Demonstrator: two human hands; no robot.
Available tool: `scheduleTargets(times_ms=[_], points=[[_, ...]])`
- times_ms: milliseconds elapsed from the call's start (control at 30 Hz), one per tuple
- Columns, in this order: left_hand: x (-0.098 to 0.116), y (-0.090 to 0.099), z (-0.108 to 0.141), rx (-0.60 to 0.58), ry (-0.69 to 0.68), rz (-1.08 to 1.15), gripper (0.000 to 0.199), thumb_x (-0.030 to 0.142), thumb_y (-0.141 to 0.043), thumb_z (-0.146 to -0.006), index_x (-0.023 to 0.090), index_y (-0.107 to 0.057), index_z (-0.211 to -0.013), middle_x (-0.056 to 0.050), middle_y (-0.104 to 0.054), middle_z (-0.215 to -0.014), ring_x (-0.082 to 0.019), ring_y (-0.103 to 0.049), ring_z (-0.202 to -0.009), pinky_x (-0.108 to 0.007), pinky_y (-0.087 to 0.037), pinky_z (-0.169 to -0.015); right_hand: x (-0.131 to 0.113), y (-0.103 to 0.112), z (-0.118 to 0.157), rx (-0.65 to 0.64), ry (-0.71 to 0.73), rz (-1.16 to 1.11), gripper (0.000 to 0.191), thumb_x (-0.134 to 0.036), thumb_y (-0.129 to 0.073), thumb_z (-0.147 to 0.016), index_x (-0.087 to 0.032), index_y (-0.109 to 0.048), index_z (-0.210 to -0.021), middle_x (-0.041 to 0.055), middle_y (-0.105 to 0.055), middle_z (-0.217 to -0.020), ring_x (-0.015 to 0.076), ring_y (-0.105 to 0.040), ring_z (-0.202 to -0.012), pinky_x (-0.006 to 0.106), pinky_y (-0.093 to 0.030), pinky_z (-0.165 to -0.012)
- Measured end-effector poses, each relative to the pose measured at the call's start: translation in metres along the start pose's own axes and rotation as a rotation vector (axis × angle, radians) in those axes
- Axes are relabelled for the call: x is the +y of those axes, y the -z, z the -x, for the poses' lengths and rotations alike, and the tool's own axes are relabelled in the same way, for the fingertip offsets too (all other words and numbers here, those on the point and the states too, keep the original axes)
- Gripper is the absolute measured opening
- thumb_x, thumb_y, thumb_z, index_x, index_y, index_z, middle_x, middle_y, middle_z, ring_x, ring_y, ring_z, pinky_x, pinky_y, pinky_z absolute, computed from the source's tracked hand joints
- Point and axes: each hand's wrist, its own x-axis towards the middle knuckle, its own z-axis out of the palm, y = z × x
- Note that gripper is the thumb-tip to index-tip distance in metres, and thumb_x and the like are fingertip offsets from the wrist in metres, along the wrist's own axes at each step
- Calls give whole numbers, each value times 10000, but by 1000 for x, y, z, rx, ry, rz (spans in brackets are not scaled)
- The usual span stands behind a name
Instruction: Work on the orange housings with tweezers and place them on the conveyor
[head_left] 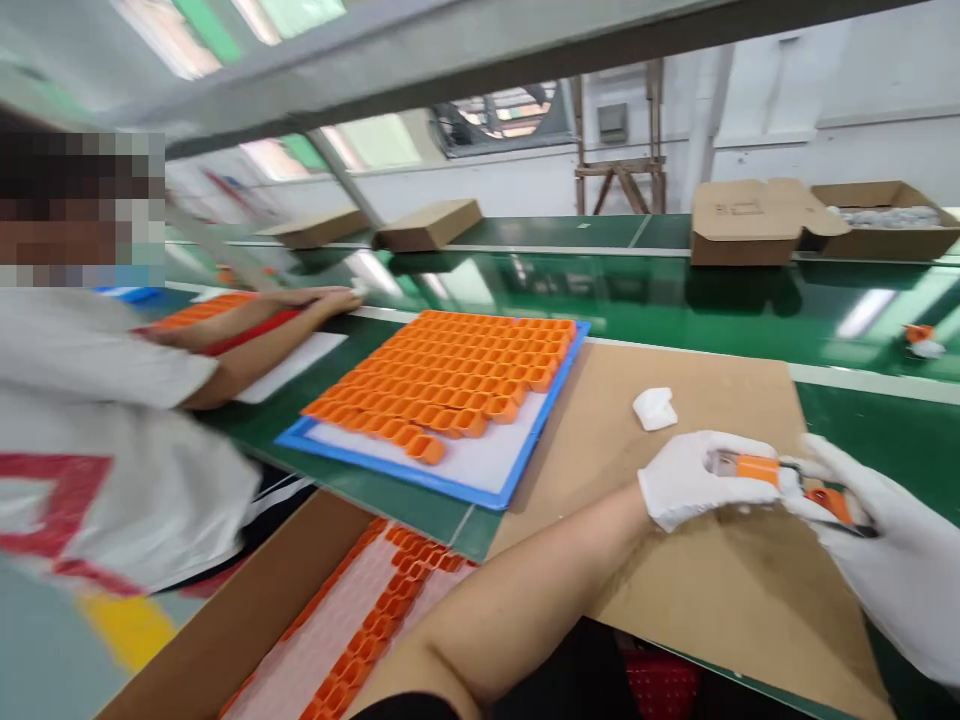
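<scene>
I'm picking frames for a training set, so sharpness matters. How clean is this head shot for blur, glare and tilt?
Head view: motion blur smears the co-worker's sleeve at left and the ceiling beam; the green conveyor belt carries streaks of lamp glare; the horizon tilts. The orange part between the left hand and right hand is fairly sharp, as is the blue tray.

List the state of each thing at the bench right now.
Left hand, white glove: gripping small orange part.
Right hand, white glove: holding orange-handled tool.
Blue tray: mostly filled with orange parts.
Brown cardboard box behind belt: open.
White cloth pad: lying loose.
</scene>
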Motion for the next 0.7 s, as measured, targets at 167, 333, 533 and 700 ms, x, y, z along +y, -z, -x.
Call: scheduleTargets(times_ms=[167,333,533,700], points=[[15,1,8,30,-73,-75,512,332,-941,-645,142,-725,-1069,-68,-742,-888,-157,-668,-715,-288,-541,-659,-24,2,-10,23,103,27,379,-98,-567,-892,-285,-702,-1193,22,-742,-950,203,-710,-843,361,-603,-798],[20,3,9,71,-184,-98,431,315,-883,-734,214,-699,-1110,-22,-709,-911,-129,-658,-655,-253,-533,-572,-28,-1,-13,122,15,-150,382,-100,-606,-903,-313,-690,-1208,10,-725,-943,180,-697,-828,343,-602,-752],[19,1,11,42,-161,-119,529,445,-870,-756,205,-682,-1188,-34,-703,-890,-132,-641,-622,-279,-545,-574,-34,-3,-10,163,14,-207,401,-43,-659,-882,-310,-715,-1176,-11,-720,-921,149,-685,-817,297,-597,-753],[19,3,11,-2,-195,-114,553,558,-847,-750,205,-697,-1148,-29,-699,-832,-153,-648,-656,-283,-549,-582,-37,-2,-11,207,195,-184,464,-48,-650,-932,-322,-655,-1306,14,-709,-972,162,-692,-845,325,-610,-761]])
